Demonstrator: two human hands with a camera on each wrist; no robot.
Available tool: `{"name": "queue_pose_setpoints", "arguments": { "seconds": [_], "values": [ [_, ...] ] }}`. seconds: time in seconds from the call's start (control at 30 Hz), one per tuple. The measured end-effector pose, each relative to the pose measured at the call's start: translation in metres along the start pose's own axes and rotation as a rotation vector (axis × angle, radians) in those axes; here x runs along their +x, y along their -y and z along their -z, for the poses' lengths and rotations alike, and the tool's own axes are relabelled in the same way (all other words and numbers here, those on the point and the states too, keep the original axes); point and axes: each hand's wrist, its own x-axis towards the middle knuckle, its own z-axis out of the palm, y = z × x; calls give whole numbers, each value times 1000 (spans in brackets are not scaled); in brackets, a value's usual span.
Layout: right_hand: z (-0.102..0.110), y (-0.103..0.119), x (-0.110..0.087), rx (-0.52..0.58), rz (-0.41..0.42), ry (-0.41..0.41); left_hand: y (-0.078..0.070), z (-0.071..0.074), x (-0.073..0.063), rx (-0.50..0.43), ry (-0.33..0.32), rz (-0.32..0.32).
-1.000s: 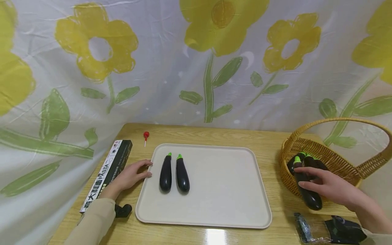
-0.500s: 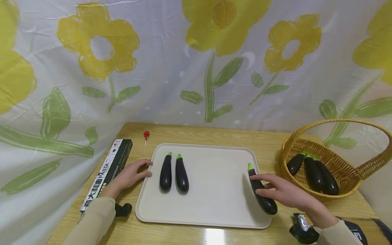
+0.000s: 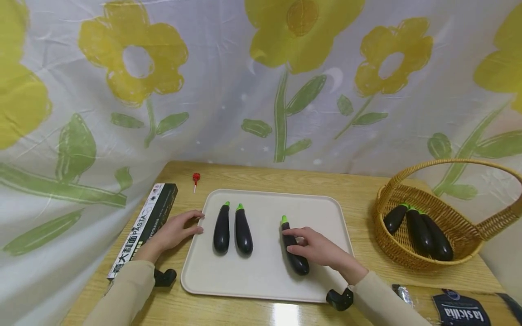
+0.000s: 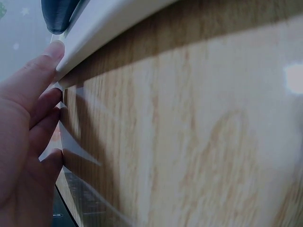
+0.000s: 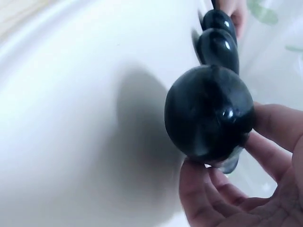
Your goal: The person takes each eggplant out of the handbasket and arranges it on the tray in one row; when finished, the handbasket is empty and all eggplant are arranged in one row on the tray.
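My right hand (image 3: 316, 246) grips a dark eggplant (image 3: 297, 261) with a green stem, over the right half of the cream tray (image 3: 261, 285). In the right wrist view its rounded end (image 5: 208, 113) sits between thumb and fingers, and a shadow falls on the tray beside it. Two more eggplants, a left one (image 3: 221, 231) and a right one (image 3: 243, 233), lie side by side on the tray's left half. My left hand (image 3: 177, 231) rests at the tray's left rim, fingers loosely bent; in the left wrist view the thumb (image 4: 56, 49) touches the rim.
At the right stands a wicker basket (image 3: 383, 246) with a tall handle and three eggplants inside. A pasta box (image 3: 144, 226) lies left of the tray, a red lollipop (image 3: 196, 176) behind it. A dark-labelled packet (image 3: 461, 310) lies at front right.
My right hand has carried the eggplant leftward from the basket, across the tray's right edge, to above the tray. The left hand has stayed at the rim.
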Motion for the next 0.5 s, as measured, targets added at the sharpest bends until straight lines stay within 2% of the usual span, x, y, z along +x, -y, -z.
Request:
{"name": "queue_pose_setpoints", "arguments": {
  "seconds": [0.2,0.5],
  "values": [
    [-10,12,25,6,26,-19,-1,1,1,-3,4,9],
    [-25,16,55,55,40,-39,0,0,0,-3,11,17]
  ]
}}
